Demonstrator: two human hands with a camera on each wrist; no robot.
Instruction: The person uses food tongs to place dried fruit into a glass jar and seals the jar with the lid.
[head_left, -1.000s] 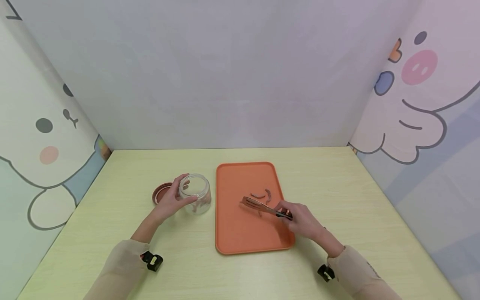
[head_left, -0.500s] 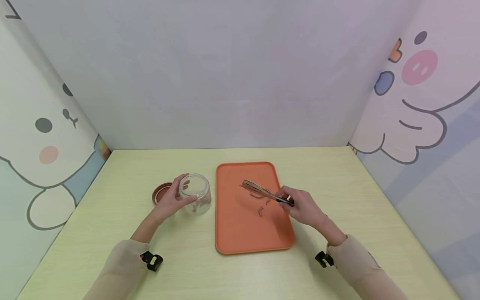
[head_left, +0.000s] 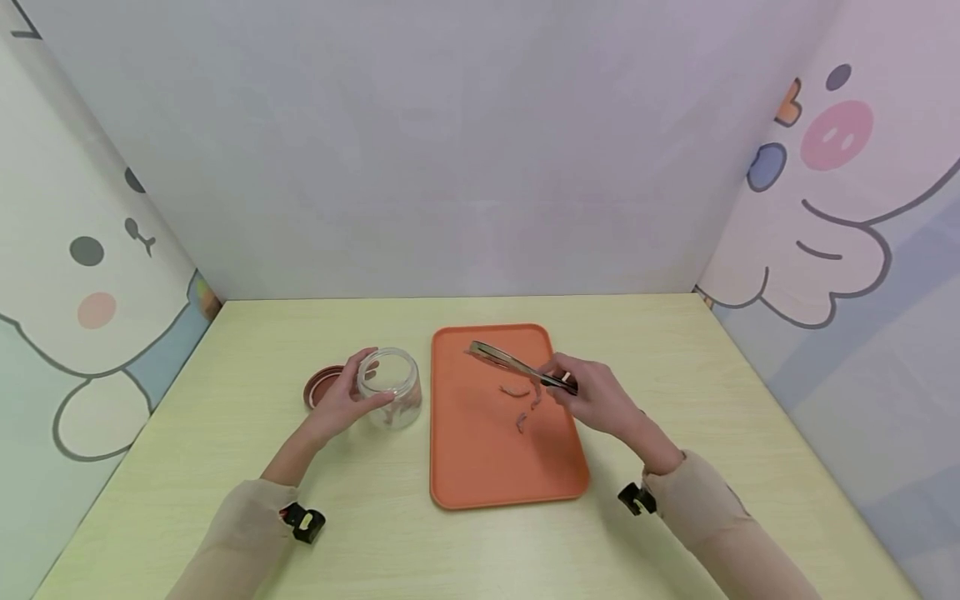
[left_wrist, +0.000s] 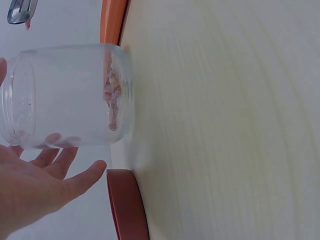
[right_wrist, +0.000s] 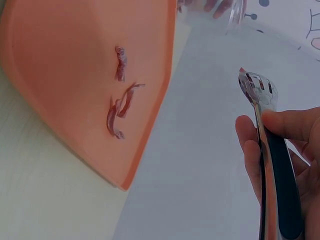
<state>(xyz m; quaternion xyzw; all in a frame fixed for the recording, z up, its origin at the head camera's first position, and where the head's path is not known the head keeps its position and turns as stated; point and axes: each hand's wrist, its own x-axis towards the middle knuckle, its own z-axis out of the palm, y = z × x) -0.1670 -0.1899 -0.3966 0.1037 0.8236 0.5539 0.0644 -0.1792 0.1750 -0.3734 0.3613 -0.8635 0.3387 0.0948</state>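
My left hand [head_left: 341, 410] grips a clear glass jar [head_left: 405, 407] near its open mouth, thumb on the near side. The jar stands upright on the table; reddish dried strips [left_wrist: 114, 97] lie in its bottom. My right hand [head_left: 596, 396] holds metal food tongs [head_left: 506, 362] with black handles above an orange tray [head_left: 487, 471]. The tongs are pressed together, and a small reddish bit [right_wrist: 242, 70] pokes out at their tip. Several thin, reddish-brown dried strips [right_wrist: 120, 64] lie on the tray below, like jerky.
A brown-red round lid [head_left: 318, 387] lies on the table left of the jar, partly behind the left hand. The tray's raised rim [head_left: 432, 417] is close to the jar's right side. Printed fabric walls [head_left: 480, 167] enclose the table at the back and sides.
My right hand has lifted the tongs up and away from the strips, toward the tray's far part, and a little left. The left hand and jar stay where they were.
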